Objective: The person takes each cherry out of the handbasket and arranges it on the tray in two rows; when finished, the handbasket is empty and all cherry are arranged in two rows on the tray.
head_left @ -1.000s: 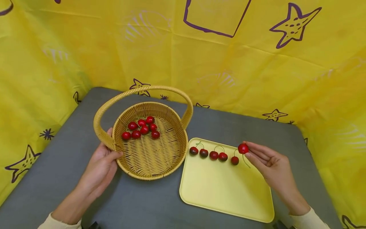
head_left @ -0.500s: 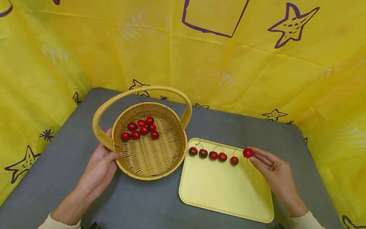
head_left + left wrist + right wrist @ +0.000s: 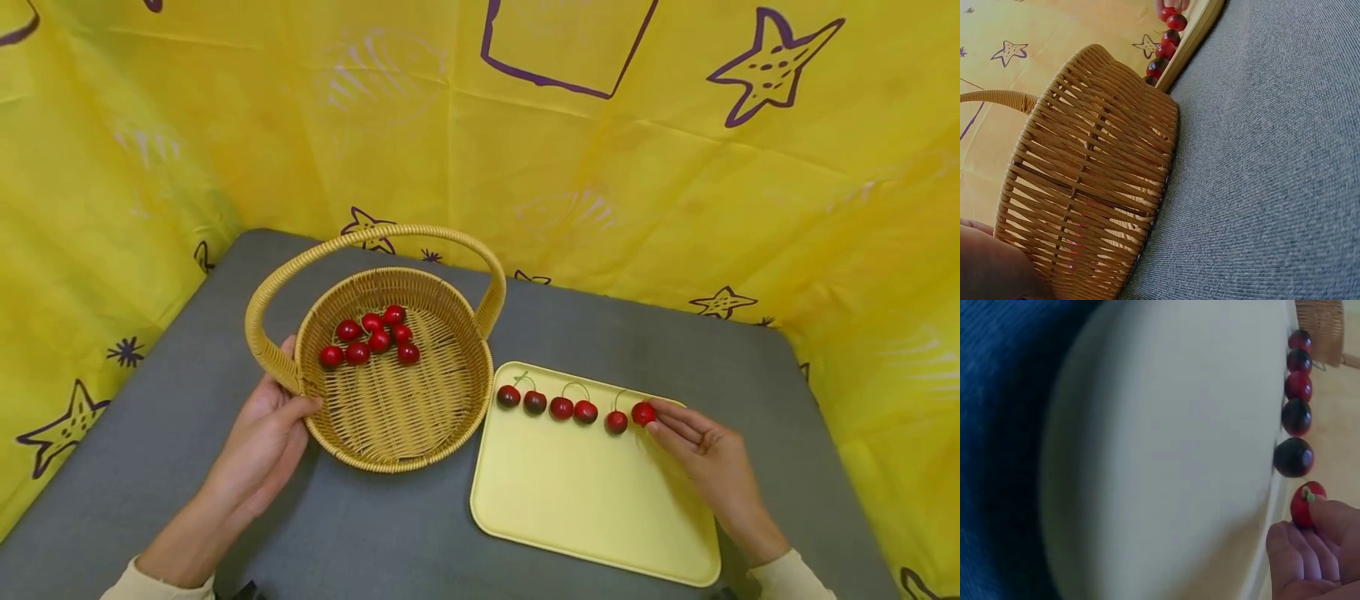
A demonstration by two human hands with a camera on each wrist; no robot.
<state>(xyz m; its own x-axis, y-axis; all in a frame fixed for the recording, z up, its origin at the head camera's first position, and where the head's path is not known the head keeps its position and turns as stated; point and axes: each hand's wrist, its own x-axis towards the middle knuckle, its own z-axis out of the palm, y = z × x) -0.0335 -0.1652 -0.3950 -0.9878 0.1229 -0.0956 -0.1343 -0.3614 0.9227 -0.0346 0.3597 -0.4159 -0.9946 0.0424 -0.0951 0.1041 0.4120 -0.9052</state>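
Note:
My left hand (image 3: 262, 433) grips the near-left rim of a round wicker basket (image 3: 397, 462), its thumb over the edge. Several red cherries (image 3: 358, 353) lie in the left and back part of the basket. Between thumb and fingers, my right hand (image 3: 705, 454) pinches a red cherry (image 3: 643, 413) at the far right of a pale yellow tray (image 3: 585, 508). Seen from the right wrist, that cherry (image 3: 1307, 504) shows a bit of green stem by the thumb. To its left, several dark red cherries (image 3: 561, 407) with green stems sit in a row along the tray's back edge.
An arched handle (image 3: 382, 233) rises over the basket. The basket's right side stands close against the tray's left edge. Both are on a grey cloth-covered table (image 3: 360, 533). A yellow printed curtain (image 3: 450, 150) hangs behind and at the sides.
My right hand has lowered its cherry from above the tray's back right down to the end of the row. The left hand and basket stay where they were.

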